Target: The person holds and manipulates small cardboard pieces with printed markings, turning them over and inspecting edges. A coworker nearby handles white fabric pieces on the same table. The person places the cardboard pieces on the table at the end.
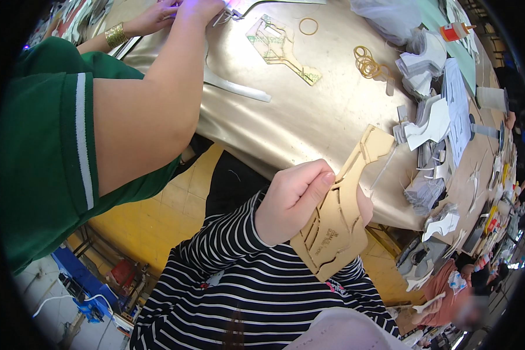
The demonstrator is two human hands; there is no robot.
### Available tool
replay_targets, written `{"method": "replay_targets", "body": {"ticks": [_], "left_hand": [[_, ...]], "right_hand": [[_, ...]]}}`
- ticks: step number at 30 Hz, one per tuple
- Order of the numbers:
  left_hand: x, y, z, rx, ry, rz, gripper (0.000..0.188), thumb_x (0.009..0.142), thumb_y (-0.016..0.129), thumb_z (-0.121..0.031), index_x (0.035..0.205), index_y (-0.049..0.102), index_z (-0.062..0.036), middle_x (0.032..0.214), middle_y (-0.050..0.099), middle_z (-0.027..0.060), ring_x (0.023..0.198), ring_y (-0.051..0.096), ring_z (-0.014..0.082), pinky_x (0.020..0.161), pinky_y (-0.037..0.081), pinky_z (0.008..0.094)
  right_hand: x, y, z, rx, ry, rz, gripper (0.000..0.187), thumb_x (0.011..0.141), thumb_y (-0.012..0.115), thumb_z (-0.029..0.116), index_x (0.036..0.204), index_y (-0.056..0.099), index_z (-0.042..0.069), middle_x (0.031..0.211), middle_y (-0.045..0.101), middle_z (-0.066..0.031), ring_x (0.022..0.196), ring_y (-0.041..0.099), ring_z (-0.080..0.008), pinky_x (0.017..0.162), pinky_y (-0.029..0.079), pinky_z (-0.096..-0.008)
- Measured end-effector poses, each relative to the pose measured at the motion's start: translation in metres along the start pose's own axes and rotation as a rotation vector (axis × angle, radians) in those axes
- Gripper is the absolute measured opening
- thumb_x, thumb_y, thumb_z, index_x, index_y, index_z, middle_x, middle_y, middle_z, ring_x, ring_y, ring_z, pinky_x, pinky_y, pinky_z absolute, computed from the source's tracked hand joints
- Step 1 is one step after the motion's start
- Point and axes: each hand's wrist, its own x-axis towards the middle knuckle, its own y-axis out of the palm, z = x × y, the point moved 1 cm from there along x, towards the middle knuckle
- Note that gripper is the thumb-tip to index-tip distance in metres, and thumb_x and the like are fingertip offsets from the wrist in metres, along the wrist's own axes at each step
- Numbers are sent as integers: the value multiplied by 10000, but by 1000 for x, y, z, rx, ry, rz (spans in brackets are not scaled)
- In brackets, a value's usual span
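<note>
A flat tan pattern template [339, 224] with curved slots cut through it is held up, tilted, above my lap at the table's near edge. My left hand [294, 198] is closed on its left edge, with the thumb pressed on the front face. Most of my right hand [365, 207] is hidden behind the template; a part of it shows at the right edge, gripping there. On the table beyond lies a second template [274, 44], clear with green-printed film. A single rubber band [308, 26] and a heap of rubber bands [366, 63] lie near it.
At the left a co-worker's bare arm [151, 111] and green sleeve reach over the table [309, 116]. A pale strip [239, 88] lies beside that arm. Stacks of cut white and grey pieces [429, 125] line the right side, with an orange-capped glue bottle [455, 31] beyond.
</note>
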Motion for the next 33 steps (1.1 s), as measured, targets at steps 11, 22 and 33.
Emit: {"method": "replay_targets", "body": {"ticks": [11, 22, 33], "left_hand": [[-6, 3, 5, -27, 2, -98, 264, 979, 450, -162, 811, 534, 23, 615, 491, 82, 553, 466, 133, 539, 380, 257], [-3, -1, -1, -82, -76, -20, 277, 1001, 420, -182, 817, 518, -1, 669, 457, -19, 621, 390, 42, 564, 348, 193], [-2, 2, 6, -32, 8, 5, 277, 997, 419, -185, 828, 524, 7, 609, 460, 35, 561, 426, 86, 542, 383, 240]], "right_hand": [[22, -21, 3, -13, 157, 248, 53, 833, 546, -44, 861, 591, -49, 593, 538, -97, 469, 511, -166, 475, 386, -253], [15, -11, 7, 129, 114, 203, 143, 855, 564, 65, 902, 600, -65, 643, 597, -117, 516, 594, -193, 506, 438, -254], [1, -5, 10, 93, 125, 66, 243, 840, 624, 132, 980, 592, -65, 706, 619, -96, 575, 599, -139, 548, 454, -237]]}}
